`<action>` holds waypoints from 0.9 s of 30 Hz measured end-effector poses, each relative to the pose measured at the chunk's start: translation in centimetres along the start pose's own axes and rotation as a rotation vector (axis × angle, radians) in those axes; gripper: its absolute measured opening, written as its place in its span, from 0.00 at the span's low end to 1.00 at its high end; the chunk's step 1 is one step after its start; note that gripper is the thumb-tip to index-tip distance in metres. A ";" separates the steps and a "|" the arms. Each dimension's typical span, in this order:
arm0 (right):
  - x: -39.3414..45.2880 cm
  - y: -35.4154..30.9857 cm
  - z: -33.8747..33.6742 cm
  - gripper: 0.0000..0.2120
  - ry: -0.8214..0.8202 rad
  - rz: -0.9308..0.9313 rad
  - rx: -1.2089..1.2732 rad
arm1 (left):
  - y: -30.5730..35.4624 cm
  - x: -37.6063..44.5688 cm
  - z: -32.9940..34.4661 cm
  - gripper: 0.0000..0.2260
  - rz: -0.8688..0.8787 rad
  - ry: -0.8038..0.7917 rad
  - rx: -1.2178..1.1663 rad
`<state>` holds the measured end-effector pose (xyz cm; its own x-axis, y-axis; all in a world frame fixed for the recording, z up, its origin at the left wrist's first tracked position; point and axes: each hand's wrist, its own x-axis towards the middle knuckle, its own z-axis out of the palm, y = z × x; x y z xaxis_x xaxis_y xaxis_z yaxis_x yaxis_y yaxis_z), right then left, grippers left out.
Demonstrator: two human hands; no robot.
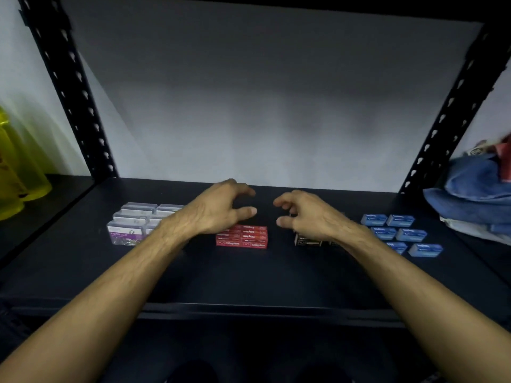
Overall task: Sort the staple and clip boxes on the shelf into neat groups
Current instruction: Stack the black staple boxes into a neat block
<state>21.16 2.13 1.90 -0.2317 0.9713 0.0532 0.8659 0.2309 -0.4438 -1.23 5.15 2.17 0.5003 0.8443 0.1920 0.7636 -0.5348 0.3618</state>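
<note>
hovering empty-palmed, left hand (221, 207) and right hand (305, 214) over grouped boxes (242, 236).

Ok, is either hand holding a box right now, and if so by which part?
No. The left hand and right hand hover open, fingers curled, above the shelf near the red staple boxes and black boxes, gripping nothing.
</note>
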 end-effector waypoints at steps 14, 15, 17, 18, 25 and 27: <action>-7.2 8.0 -2.2 0.13 0.119 0.155 -0.225 | 8.5 3.4 7.9 0.14 0.146 -0.071 0.023; -7.3 8.3 -1.9 0.13 0.119 0.156 -0.229 | 8.7 3.5 8.3 0.14 0.138 -0.075 0.030; -7.3 8.7 -1.5 0.14 0.130 0.156 -0.238 | 8.7 3.8 8.9 0.13 0.121 -0.084 0.037; -7.3 8.9 -1.3 0.14 0.137 0.156 -0.239 | 8.7 3.9 9.1 0.13 0.117 -0.087 0.041; -7.0 8.9 -0.5 0.15 0.131 0.131 -0.186 | 8.7 4.5 10.2 0.10 0.085 -0.118 0.017; -7.0 8.8 -0.4 0.13 0.122 0.114 -0.170 | 8.8 4.4 10.3 0.09 0.095 -0.113 0.004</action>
<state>30.58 -2.59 -2.06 -0.0819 0.9890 0.1235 0.9481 0.1156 -0.2964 11.92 3.84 -3.17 0.6129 0.7808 0.1212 0.7120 -0.6123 0.3436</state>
